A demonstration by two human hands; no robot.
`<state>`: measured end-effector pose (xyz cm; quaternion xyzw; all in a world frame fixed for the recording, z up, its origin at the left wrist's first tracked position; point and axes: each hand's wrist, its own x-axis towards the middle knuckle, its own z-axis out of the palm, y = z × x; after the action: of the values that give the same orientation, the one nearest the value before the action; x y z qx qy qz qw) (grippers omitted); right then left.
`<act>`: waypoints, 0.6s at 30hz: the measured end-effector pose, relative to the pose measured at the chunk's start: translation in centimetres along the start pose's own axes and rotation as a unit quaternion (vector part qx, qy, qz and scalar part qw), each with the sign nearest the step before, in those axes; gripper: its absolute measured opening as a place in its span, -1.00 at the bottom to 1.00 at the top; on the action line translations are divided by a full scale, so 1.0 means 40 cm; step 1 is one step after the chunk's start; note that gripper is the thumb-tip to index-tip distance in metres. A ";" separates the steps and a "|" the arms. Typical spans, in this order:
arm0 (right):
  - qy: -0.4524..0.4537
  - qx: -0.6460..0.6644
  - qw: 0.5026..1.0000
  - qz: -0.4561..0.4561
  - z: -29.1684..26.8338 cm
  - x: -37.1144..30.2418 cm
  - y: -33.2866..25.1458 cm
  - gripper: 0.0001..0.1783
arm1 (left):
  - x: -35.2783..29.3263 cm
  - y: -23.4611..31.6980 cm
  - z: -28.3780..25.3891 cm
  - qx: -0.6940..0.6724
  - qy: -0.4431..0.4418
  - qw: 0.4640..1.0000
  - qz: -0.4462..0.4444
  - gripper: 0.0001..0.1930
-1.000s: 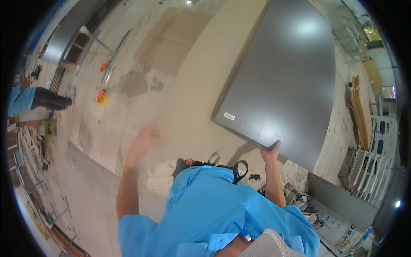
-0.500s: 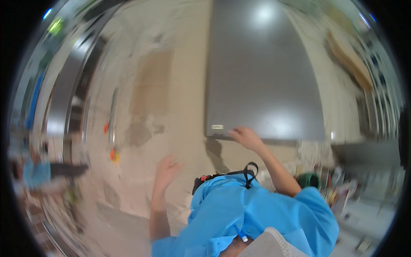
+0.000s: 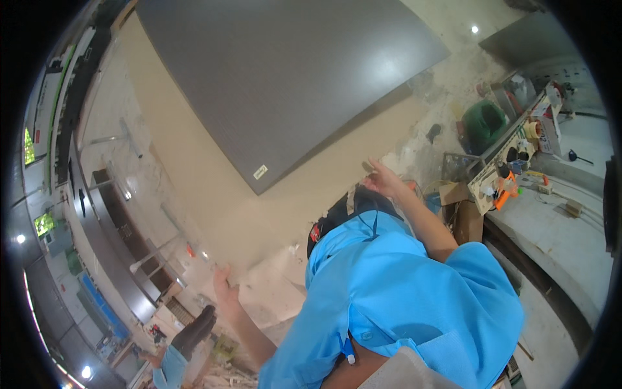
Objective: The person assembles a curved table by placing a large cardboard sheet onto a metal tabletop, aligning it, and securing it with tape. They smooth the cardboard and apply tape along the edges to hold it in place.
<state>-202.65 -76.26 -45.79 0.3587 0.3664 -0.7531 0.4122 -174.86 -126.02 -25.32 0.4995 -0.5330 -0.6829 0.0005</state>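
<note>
Head view: where is the dark grey panel (image 3: 291, 78) lying as you're looking down?

It's filling the upper middle, stretching away ahead of me over a beige board (image 3: 272, 220). The corner bearing a small pale label (image 3: 260, 172) is pointing back toward me.

And your right hand (image 3: 387, 181)?

I'm holding it just ahead of my waist, its fingers parted and the index finger stretching forward. The panel's near edge is running past in front of it, slanting up to the right, and a strip of the beige board is showing between. My fingertips are pointing toward that edge without touching it; the labelled corner is lying off to their left.

What is your left hand (image 3: 225, 286) doing?

It's hovering low on my left, a little blurred, the thumb standing apart from the fingers. The labelled corner is lying ahead of it and to its right, well apart.

What else is surrounding you?

On my right, a green container (image 3: 484, 123) is standing near a pale bench (image 3: 551, 223), where an orange tool (image 3: 507, 196) is lying. At the lower left, a co-worker (image 3: 176, 360) is showing in a blue top. I'm wearing a blue shirt (image 3: 402, 292).
</note>
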 end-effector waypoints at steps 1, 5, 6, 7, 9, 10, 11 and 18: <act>0.018 0.026 0.999 -0.029 0.001 0.015 0.008 -0.49 | 0.011 0.005 -0.017 0.061 0.016 0.998 0.001 -0.56; 0.068 -0.108 0.985 -0.116 0.049 -0.041 -0.009 -0.70 | 0.093 0.004 -0.110 0.417 0.064 0.902 0.091 -0.56; 0.059 -0.110 0.982 -0.139 0.074 -0.080 -0.014 -0.66 | 0.119 -0.009 -0.131 0.541 0.081 0.833 0.087 -0.53; 0.034 -0.133 0.978 -0.158 0.107 -0.109 -0.038 -0.66 | 0.152 -0.028 -0.143 0.099 0.100 0.988 0.070 -0.49; -0.006 -0.176 0.967 -0.186 0.194 -0.158 -0.084 -0.65 | 0.181 -0.075 -0.141 -0.443 0.054 0.894 0.030 -0.41; -0.049 -0.089 0.974 -0.202 0.260 -0.153 -0.113 -0.68 | 0.178 -0.098 -0.120 -0.534 0.040 0.843 0.047 -0.38; -0.032 -0.088 0.972 -0.214 0.326 -0.137 -0.151 -0.72 | 0.185 -0.128 -0.070 -0.520 0.069 0.849 0.064 -0.36; 0.039 -0.167 0.963 -0.208 0.592 0.185 -0.320 -0.76 | 0.168 -0.148 0.591 0.165 -0.107 0.940 0.280 -0.61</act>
<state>-222.57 -93.98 -37.52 0.2293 0.5696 -0.7357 0.2860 -191.20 -109.84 -35.81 0.2468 -0.7532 -0.6075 0.0523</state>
